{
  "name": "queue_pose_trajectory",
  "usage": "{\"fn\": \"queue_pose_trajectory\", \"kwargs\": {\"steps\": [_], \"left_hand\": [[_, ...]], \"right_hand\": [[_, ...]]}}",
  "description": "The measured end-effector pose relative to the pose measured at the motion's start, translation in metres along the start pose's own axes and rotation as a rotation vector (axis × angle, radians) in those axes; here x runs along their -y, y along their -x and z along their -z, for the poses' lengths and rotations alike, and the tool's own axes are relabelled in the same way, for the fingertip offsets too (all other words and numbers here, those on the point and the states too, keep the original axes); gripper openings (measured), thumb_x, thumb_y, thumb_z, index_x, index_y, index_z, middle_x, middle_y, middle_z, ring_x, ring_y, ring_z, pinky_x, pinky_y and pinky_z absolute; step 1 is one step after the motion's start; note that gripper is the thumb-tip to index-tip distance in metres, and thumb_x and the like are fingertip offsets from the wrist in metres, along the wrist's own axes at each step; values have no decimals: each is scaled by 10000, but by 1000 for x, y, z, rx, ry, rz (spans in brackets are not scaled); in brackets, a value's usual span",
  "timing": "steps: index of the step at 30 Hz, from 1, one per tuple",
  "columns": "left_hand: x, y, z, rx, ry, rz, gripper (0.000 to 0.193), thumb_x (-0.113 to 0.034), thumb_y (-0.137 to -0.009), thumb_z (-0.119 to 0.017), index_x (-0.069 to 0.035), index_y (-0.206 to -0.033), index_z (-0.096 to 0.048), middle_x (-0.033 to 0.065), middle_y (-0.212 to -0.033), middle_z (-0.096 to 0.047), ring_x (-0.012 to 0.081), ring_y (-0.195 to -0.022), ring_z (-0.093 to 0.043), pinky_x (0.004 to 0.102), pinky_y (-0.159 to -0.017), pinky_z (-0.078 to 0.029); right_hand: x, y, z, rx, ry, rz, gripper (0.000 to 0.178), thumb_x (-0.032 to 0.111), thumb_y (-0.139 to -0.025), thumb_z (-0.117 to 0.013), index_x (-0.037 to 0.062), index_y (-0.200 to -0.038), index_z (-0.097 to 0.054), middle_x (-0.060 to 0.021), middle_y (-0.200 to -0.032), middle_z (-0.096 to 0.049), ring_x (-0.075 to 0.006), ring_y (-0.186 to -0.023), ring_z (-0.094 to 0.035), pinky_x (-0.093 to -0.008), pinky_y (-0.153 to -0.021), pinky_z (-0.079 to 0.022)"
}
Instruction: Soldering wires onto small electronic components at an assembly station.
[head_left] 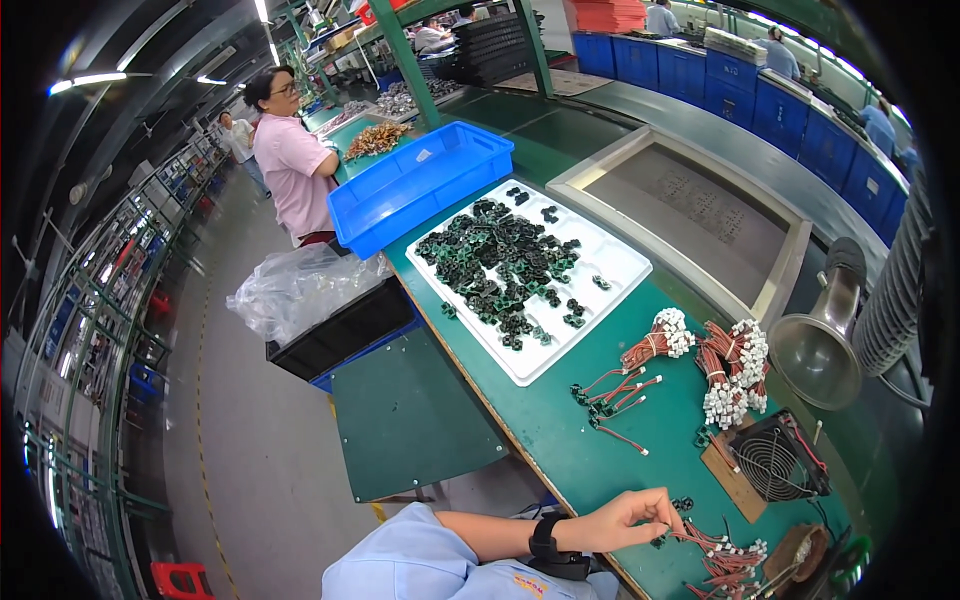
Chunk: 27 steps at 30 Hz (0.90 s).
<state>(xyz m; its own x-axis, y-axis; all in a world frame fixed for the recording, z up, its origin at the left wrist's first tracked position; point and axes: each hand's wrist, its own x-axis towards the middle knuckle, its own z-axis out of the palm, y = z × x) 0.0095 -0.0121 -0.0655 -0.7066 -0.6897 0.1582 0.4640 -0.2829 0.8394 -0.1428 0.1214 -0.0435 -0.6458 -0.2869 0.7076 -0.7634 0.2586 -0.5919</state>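
Observation:
My left hand (pixel 628 520), with a black band at the wrist, reaches over the near edge of the green bench. Its thumb and fingers pinch a small dark circuit board (pixel 659 541), partly hidden by the fingertips. Beside them lies a pile of red wire leads with white connectors (pixel 735 562). Another small dark board (pixel 683 503) rests just beyond the fingers. My right hand is not in view. Farther up, a white tray (pixel 610 265) carries many small black and green boards (pixel 500 255). Several boards with leads attached (pixel 610 400) lie between tray and hand.
Bundled wire leads (pixel 735 370) lie right of the tray, near a small fan (pixel 775 460) and a metal extraction hood (pixel 815 360). A blue bin (pixel 420 185) stands behind the tray. Left are a black crate (pixel 340 325), a dark green panel (pixel 410 420) and a co-worker (pixel 290 165).

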Motion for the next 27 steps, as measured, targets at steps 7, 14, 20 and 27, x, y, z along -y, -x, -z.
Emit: {"fn": "queue_pose_trajectory", "kwargs": {"steps": [7, 14, 20, 27], "left_hand": [[-1, 2, 2, 4, -7, 2, 89, -90, -885, -496, -36, -884, -424, 135, -1043, -578, 143, -931, -522, 298, -802, -406], [1, 5, 0, 20, -16, -10, 92, -97, -891, -501, -41, -892, -427, 138, -1050, -577, 162, -978, -527, 309, -830, -410], [0, 0, -1, 14, -29, 10, 82, -95, -901, -507, -40, -920, -449, 145, -1069, -582, 192, -1012, -545, 336, -872, -420], [-10, -2, -6, -136, -178, -11, 107, -105, -849, -545, -37, -875, -467, 174, -925, -612, 197, -840, -568, 323, -788, -442]], "right_hand": [[2, 0, -3, -28, -34, -2, 243, 142, -856, -593, -36, -1016, -553, -164, -937, -566, -270, -820, -568, -346, -735, -458], [4, -2, 1, -20, -82, 16, 235, 137, -857, -592, -36, -1013, -558, -157, -912, -570, -260, -818, -566, -332, -726, -453], [-9, 12, -3, 36, -471, -327, 293, 61, -837, -524, 18, -1112, -431, -149, -924, -559, -191, -726, -575, -243, -568, -472], [-30, 8, 23, 128, -159, -278, 321, 108, -859, -528, 33, -1156, -431, -116, -1070, -550, -201, -1013, -506, -351, -920, -359]]}}
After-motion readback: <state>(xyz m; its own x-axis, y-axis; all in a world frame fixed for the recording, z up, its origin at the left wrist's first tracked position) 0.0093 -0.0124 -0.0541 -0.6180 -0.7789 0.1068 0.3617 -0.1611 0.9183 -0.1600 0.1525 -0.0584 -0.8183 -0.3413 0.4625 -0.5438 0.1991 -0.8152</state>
